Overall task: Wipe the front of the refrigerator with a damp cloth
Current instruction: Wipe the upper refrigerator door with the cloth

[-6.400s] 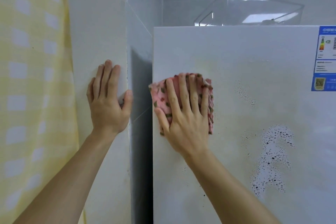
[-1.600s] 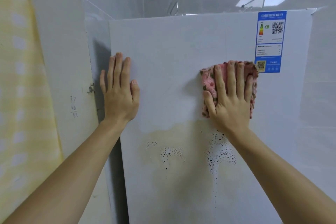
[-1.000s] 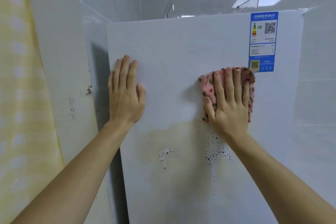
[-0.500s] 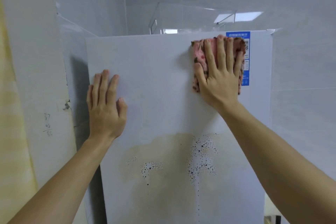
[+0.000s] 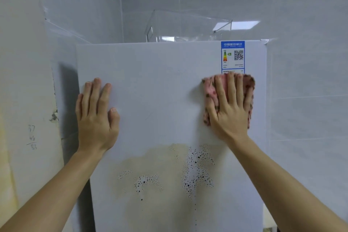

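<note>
Our right hand (image 5: 230,107) lies flat, fingers spread, on the pink cloth (image 5: 209,90) and presses it against the fridge (image 5: 160,84) front near the upper right corner. The cloth's top edge covers the bottom of the blue label (image 5: 233,56). Our left hand (image 5: 95,113) rests flat, fingers straight, on the left side. A brownish speckled stain (image 5: 160,171) sits lower, between our forearms.

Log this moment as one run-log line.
right hand: presses pink cloth on refrigerator door | left hand: flat on door | brown stain: unwiped
</note>
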{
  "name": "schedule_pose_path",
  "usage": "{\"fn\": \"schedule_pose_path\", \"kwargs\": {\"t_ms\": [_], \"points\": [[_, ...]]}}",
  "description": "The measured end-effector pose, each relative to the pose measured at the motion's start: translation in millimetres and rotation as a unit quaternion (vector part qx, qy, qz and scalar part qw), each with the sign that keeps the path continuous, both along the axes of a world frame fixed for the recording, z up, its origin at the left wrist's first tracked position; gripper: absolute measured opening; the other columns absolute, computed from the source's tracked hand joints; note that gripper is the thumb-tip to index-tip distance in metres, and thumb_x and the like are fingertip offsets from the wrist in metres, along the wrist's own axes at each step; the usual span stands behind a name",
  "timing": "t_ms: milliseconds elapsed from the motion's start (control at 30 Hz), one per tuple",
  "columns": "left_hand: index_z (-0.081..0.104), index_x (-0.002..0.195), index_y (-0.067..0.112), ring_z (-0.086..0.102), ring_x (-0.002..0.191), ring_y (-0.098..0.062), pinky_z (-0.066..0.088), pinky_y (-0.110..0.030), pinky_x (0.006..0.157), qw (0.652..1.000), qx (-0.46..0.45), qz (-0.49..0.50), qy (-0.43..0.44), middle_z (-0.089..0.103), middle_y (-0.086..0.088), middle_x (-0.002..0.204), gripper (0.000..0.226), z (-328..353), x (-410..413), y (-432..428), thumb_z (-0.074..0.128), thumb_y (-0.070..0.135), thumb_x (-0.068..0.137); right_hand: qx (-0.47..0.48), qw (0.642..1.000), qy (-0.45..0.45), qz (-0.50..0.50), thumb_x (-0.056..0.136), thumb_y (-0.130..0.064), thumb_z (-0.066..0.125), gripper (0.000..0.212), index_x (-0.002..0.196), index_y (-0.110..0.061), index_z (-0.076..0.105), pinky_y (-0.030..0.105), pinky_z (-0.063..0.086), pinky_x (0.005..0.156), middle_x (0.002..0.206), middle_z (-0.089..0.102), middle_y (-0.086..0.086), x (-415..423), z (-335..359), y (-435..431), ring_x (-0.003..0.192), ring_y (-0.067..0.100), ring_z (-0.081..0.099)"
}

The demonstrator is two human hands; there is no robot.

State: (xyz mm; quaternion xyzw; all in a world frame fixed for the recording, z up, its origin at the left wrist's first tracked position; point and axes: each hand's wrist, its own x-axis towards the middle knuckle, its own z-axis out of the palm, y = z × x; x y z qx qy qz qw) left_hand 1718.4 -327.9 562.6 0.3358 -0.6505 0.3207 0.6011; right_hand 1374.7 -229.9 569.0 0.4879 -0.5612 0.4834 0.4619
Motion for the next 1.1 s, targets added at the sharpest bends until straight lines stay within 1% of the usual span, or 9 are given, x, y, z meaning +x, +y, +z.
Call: {"fn": "schedule_pose_path", "kwargs": {"t_ms": [100,200,300,433,533,733,867,967,1100], "points": [[0.033,0.164,0.009,0.014,0.163,-0.030,0.011,-0.055,0.131,1.000,-0.006,0.002,0.003,0.021,-0.011,0.174,0.063,0.3,-1.6,-0.6,0.035,0.025,0.103,0.015,0.999,-0.036,0.005,0.106,-0.054,0.024,0.065,0.166,-0.033,0.013,0.062,-0.002,0.129,0.177,0.008,0.002,-8.0,49.1,2.2,0.164,0.024,0.003],[0.035,0.163,0.009,0.016,0.163,-0.032,0.012,-0.056,0.131,1.000,-0.017,0.006,0.009,0.023,-0.012,0.174,0.062,0.3,-3.4,-0.8,0.036,0.025,0.103,0.019,0.998,-0.054,0.022,0.105,-0.055,0.023,0.065,0.168,-0.036,0.015,0.060,-0.007,0.129,0.178,0.004,-0.002,-12.8,68.8,1.7,0.164,0.020,-0.003],[0.034,0.163,0.010,0.017,0.162,-0.032,0.012,-0.056,0.131,1.000,-0.024,0.007,0.009,0.023,-0.012,0.174,0.062,-0.5,-2.7,-3.1,0.036,0.025,0.103,0.000,0.998,-0.058,0.013,0.107,-0.051,0.027,0.063,0.168,-0.035,0.017,0.060,-0.002,0.130,0.177,0.008,0.001,-20.4,41.4,1.7,0.164,0.022,0.001],[0.033,0.164,0.010,0.017,0.162,-0.032,0.013,-0.056,0.131,0.999,-0.030,0.018,0.008,0.023,-0.012,0.174,0.062,-0.3,-3.3,-3.6,0.037,0.024,0.104,-0.017,0.998,-0.068,-0.006,0.107,-0.045,0.032,0.064,0.168,-0.028,0.020,0.067,0.007,0.128,0.176,0.014,0.006,-37.3,-24.6,4.6,0.164,0.029,0.008],[0.034,0.164,0.010,0.018,0.162,-0.032,0.013,-0.055,0.131,0.999,-0.031,0.024,0.012,0.024,-0.012,0.173,0.062,-0.2,-4.7,-2.8,0.037,0.023,0.103,-0.008,0.997,-0.072,-0.006,0.106,-0.046,0.033,0.065,0.168,-0.031,0.018,0.067,0.005,0.127,0.177,0.013,0.005,-41.0,-32.7,5.6,0.164,0.028,0.008],[0.033,0.164,0.010,0.017,0.163,-0.031,0.014,-0.055,0.131,0.999,-0.020,0.027,0.004,0.023,-0.012,0.174,0.062,0.4,-3.4,-1.2,0.039,0.022,0.103,0.015,0.991,-0.130,0.021,0.103,-0.051,0.027,0.069,0.168,-0.035,0.013,0.060,-0.002,0.129,0.178,0.004,0.001,-38.5,25.2,10.8,0.164,0.023,-0.001],[0.031,0.165,0.010,0.016,0.163,-0.031,0.014,-0.055,0.131,0.999,-0.024,0.030,0.000,0.022,-0.012,0.174,0.062,-0.7,-1.8,-3.2,0.038,0.022,0.104,0.019,0.995,-0.097,0.031,0.106,-0.054,0.026,0.065,0.168,-0.038,0.012,0.052,-0.001,0.131,0.178,0.003,-0.003,-53.0,61.3,14.0,0.164,0.020,-0.002],[0.031,0.165,0.010,0.016,0.163,-0.031,0.015,-0.056,0.131,0.999,-0.032,0.033,0.000,0.023,-0.012,0.174,0.061,-1.0,-2.0,-5.1,0.035,0.023,0.105,-0.018,0.997,-0.077,0.014,0.110,-0.049,0.031,0.063,0.168,-0.027,0.021,0.050,0.007,0.132,0.177,0.012,0.004,-58.7,35.9,11.8,0.164,0.025,0.008],[0.032,0.165,0.011,0.018,0.162,-0.031,0.015,-0.056,0.130,0.998,-0.044,0.034,0.006,0.024,-0.012,0.174,0.061,-2.1,-4.1,-5.6,0.035,0.023,0.105,-0.042,0.995,-0.088,-0.004,0.110,-0.038,0.036,0.062,0.166,-0.014,0.026,0.056,0.016,0.131,0.174,0.021,0.014,-48.0,-56.7,11.1,0.162,0.033,0.017]]}}
